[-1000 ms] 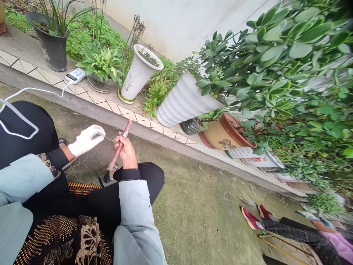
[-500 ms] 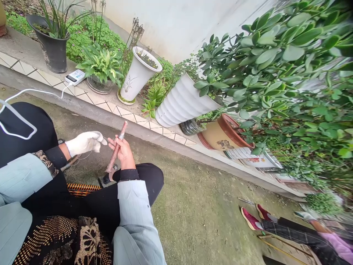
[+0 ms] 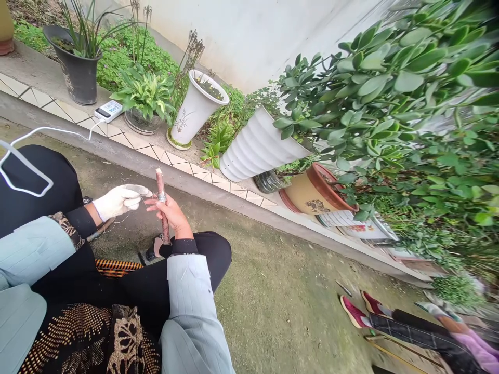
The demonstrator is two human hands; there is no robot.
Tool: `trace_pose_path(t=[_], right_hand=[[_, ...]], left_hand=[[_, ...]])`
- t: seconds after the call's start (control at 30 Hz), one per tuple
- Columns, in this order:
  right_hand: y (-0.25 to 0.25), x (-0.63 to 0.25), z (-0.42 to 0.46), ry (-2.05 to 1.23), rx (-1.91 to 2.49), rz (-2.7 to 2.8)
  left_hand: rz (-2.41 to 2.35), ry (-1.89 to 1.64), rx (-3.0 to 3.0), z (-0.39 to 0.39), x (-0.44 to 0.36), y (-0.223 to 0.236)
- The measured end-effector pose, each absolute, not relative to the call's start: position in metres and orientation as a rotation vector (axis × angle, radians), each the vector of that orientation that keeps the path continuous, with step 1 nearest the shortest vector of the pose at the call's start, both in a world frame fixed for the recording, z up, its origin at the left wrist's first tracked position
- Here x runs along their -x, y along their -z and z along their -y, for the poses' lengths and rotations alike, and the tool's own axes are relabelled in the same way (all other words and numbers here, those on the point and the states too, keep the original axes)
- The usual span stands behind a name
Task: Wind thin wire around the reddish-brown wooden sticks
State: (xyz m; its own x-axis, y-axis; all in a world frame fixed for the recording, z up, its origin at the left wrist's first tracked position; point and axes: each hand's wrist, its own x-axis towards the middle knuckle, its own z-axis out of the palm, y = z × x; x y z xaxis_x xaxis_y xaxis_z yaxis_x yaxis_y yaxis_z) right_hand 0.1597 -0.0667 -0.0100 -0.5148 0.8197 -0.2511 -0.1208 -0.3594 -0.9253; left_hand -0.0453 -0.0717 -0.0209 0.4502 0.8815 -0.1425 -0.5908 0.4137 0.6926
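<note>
My right hand [image 3: 174,214], bare, is closed around a reddish-brown stick [image 3: 159,182] that stands almost upright. Thin wire is wound round the stick just above my fingers. My left hand [image 3: 119,201], in a white glove, pinches the loose part of the thin wire [image 3: 142,201] close to the stick's left side. This wire trails down in a loose loop below the glove. Under my left wrist lies a brownish rod-like thing [image 3: 100,228], mostly hidden by my sleeve.
A tiled ledge [image 3: 156,150] runs across in front of me, with a white pot [image 3: 197,111], a ribbed white pot [image 3: 259,148] and other planters on it. A white device [image 3: 109,110] with a cable [image 3: 58,130] sits there too. At lower right another person's red shoes [image 3: 353,311] show.
The stick has swung from leaning right to nearly upright, its top moving left. My left hand stays close to it, with the wire in its fingers.
</note>
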Motion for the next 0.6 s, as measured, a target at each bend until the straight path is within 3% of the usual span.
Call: trace_pose_path(t=[0.17, 0.43, 0.6], right_hand=[[0.011, -0.161, 0.064, -1.88, 1.002, 1.17], [0.014, -0.168, 0.059, -1.678, 1.154, 1.031], [-0.001, -0.175, 0.06, -1.51, 1.006, 0.973]], left_hand=[[-0.735, -0.968, -0.923, 0.07, 0.051, 0.016], [-1.041, -0.791, -2.034, 0.05, 0.077, 0.019], [-1.162, -0.648, -2.145, 0.049, 0.081, 0.03]])
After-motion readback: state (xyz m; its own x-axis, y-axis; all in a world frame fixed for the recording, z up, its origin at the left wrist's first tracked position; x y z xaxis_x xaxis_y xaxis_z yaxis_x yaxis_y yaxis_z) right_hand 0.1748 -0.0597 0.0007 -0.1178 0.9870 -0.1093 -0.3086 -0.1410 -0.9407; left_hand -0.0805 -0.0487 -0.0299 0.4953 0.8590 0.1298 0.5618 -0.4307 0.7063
